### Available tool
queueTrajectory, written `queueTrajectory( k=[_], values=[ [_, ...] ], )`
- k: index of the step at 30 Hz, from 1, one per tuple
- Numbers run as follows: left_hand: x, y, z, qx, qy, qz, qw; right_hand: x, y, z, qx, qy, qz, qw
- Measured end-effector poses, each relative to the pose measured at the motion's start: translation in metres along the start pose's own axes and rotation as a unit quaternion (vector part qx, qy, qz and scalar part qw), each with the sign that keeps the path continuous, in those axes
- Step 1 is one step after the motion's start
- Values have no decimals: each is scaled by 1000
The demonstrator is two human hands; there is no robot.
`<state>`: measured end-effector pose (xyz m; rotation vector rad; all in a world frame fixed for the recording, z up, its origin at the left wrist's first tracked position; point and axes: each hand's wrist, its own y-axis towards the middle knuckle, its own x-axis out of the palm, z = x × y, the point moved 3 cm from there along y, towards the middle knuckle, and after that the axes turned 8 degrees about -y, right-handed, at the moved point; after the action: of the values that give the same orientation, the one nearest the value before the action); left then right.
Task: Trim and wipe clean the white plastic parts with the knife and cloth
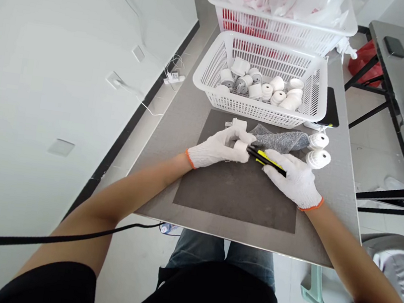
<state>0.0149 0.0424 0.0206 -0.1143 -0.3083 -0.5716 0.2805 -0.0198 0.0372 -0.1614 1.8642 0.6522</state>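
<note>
My left hand (223,148), in a white knit glove with an orange cuff, pinches a small white cylindrical part (241,146) above the dark mat. My right hand (292,177), gloved alike, is closed around a slim black-and-yellow hand tool (266,160); its exact kind is unclear. The tool's left end meets or lies close beside the white part. Just behind my left hand stands another white part (240,124) with a clear piece at its side. A crumpled grey, shiny wrapping (282,140) lies behind the tool, beside two white ridged parts (317,159).
A white basket (245,108) of several similar white parts stands behind the mat (236,196). Another basket (297,32) behind it holds plastic bags. A black flat device (331,108) lies at right. A black cable (62,238) crosses my left arm in view.
</note>
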Motion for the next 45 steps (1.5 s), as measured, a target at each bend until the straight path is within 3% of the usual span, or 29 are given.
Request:
queueTrajectory(
  k=[3, 9, 15, 20, 26, 29, 33, 38, 45],
  values=[
    [2, 1, 1, -1, -7, -9, 1000, 2, 1, 1, -46, 43, -28, 998],
    [-3, 1, 3, 2, 79, 15, 997, 2, -1, 6, 63, 31, 0, 997],
    [-2, 0, 7, -7, 100, 1, 995, 4, 1, 5, -22, 77, -50, 996],
    [0, -4, 11, 0, 134, 20, 991, 1, 0, 2, 39, 7, 0, 999],
    [0, -2, 2, 11, 47, 1, 999, 2, 1, -2, 6, 23, -25, 999],
    [-5, 0, -3, 33, 58, 3, 998, 1, 0, 1, 35, -4, 0, 999],
    [-7, 1, -5, 36, 67, -3, 997, 2, 0, -2, -13, 22, -21, 999],
    [-5, 1, -2, 39, 42, 6, 998, 1, 1, 1, 35, -1, -30, 999],
    [-3, 1, 1, 2, 44, -1, 999, 3, 2, 5, -46, 66, -67, 994]
  ],
)
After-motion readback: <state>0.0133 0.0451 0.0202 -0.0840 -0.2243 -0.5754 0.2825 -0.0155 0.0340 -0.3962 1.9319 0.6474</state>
